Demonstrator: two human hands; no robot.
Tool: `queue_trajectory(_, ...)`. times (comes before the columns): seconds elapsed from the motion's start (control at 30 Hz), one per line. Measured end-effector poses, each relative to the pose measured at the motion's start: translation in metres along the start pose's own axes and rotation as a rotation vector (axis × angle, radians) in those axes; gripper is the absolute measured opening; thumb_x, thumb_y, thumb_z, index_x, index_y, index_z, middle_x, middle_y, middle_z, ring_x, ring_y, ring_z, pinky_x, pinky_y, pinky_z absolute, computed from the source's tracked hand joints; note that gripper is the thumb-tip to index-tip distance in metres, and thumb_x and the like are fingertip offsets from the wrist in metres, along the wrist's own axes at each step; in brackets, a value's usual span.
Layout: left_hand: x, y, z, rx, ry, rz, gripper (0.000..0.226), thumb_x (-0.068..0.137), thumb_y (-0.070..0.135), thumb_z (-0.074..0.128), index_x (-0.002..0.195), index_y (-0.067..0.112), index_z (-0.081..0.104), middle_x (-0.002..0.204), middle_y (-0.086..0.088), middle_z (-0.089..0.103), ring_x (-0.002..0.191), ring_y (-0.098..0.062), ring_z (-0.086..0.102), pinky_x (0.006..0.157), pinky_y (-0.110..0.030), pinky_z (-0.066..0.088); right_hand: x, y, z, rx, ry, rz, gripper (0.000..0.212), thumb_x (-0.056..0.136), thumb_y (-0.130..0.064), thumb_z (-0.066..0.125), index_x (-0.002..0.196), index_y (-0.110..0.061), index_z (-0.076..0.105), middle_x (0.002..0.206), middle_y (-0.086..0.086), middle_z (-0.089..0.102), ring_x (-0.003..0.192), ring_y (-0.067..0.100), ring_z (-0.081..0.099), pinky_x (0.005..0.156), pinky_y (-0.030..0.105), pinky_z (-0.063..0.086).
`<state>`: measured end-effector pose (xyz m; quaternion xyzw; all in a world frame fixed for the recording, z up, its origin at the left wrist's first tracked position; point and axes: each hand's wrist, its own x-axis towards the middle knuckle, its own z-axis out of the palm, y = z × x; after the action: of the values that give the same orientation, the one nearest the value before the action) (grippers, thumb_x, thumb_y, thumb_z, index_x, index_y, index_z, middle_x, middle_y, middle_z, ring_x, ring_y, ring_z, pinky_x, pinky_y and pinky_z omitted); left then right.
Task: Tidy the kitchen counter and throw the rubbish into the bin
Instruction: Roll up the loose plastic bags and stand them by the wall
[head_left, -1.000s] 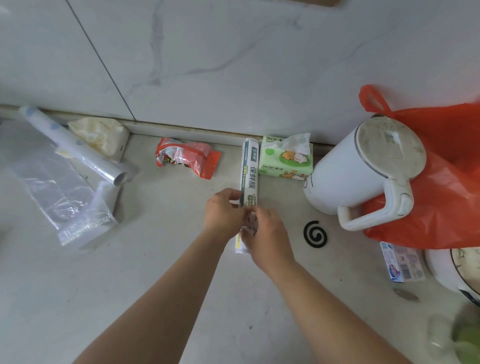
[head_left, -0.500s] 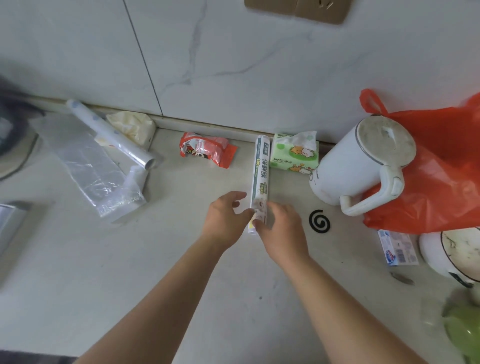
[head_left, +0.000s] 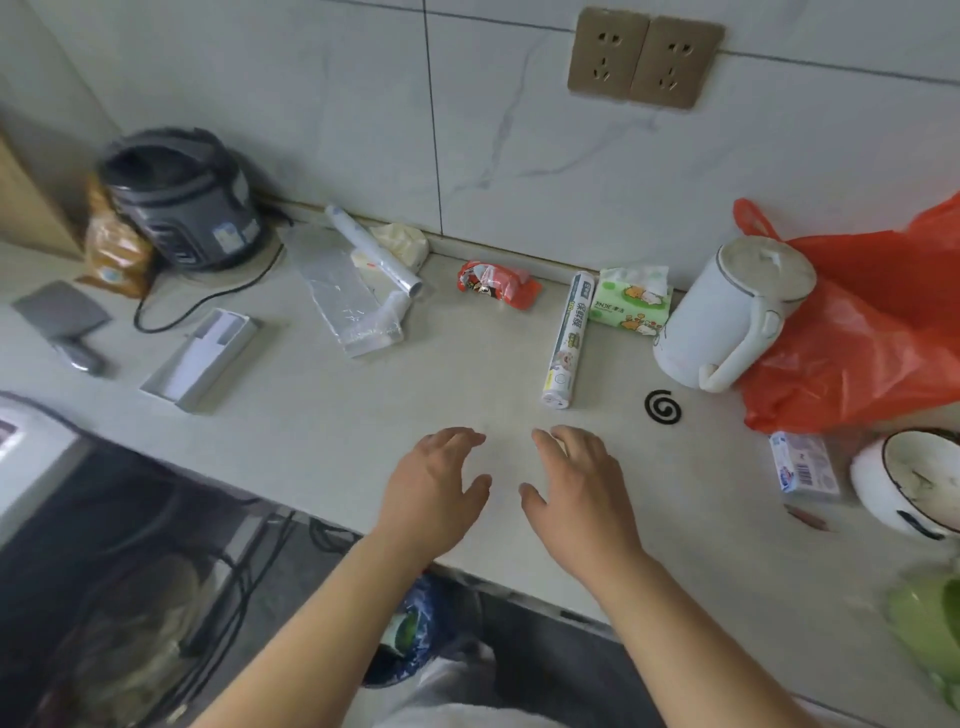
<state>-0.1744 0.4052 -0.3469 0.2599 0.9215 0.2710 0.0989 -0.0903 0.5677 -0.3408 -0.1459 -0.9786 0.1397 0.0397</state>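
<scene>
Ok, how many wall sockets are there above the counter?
2. The left socket and the right socket sit side by side on the tiled wall, up above the kettle. More may lie beyond the frame's edges.

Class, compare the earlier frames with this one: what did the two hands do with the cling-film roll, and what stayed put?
Both the left hand and the right hand let go of the cling-film roll and drew back toward the person, open and empty. The roll stays lying beside the tissue pack; the red wrapper, kettle and black coil have not moved.
</scene>
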Motion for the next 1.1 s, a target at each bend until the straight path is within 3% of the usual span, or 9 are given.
queue_trajectory(0.23,-0.107,-0.013,-0.018,0.146,-0.025,-0.051,0.05,0.094,0.04,0.061,0.142,0.026,0.056,0.147,0.008,0.055,0.134,-0.016,0.05,0.11,-0.033,0.043,-0.085,-0.032,0.011,0.089,-0.057,-0.055,0.059,0.089,-0.038,0.064,0.142,-0.019,0.047,0.142,0.004,0.05,0.134,0.025,0.041,0.104,0.039,0.041)
queue_trajectory(0.53,-0.176,-0.06,-0.058,0.229,0.023,-0.165,0.049,0.092,0.035,0.061,0.14,0.022,0.059,0.143,0.004,0.06,0.13,-0.02,0.054,0.109,-0.035,0.043,-0.12,-0.082,0.021,0.148,-0.044,-0.092,0.052,0.092,-0.035,0.061,0.139,-0.017,0.051,0.138,0.003,0.053,0.129,0.024,0.045,0.101,0.04,0.045)
queue_trajectory(0.8,-0.266,-0.183,-0.105,0.215,0.009,-0.32,0.045,0.089,0.031,0.068,0.132,0.017,0.064,0.131,-0.002,0.066,0.121,-0.027,0.06,0.099,-0.04,0.05,-0.116,-0.18,0.058,0.118,-0.128,-0.076,0.049,0.093,-0.04,0.056,0.137,-0.018,0.052,0.13,0.003,0.057,0.118,0.023,0.049,0.093,0.04,0.048)
queue_trajectory(0.9,-0.299,-0.241,-0.128,0.196,-0.005,-0.371,0.046,0.088,0.032,0.07,0.132,0.018,0.064,0.133,-0.002,0.065,0.122,-0.027,0.06,0.102,-0.041,0.049,-0.114,-0.233,0.074,0.087,-0.135,-0.034,0.047,0.094,-0.041,0.055,0.135,-0.017,0.054,0.129,0.004,0.058,0.118,0.024,0.05,0.092,0.04,0.049)
queue_trajectory(1.1,-0.313,-0.303,-0.176,0.205,-0.024,-0.291,0.051,0.091,0.038,0.065,0.139,0.02,0.059,0.141,0.0,0.061,0.129,-0.024,0.055,0.107,-0.042,0.047,-0.114,-0.332,0.09,0.046,-0.125,-0.054,0.051,0.095,-0.04,0.054,0.14,-0.018,0.05,0.135,0.005,0.056,0.121,0.024,0.048,0.095,0.039,0.046)
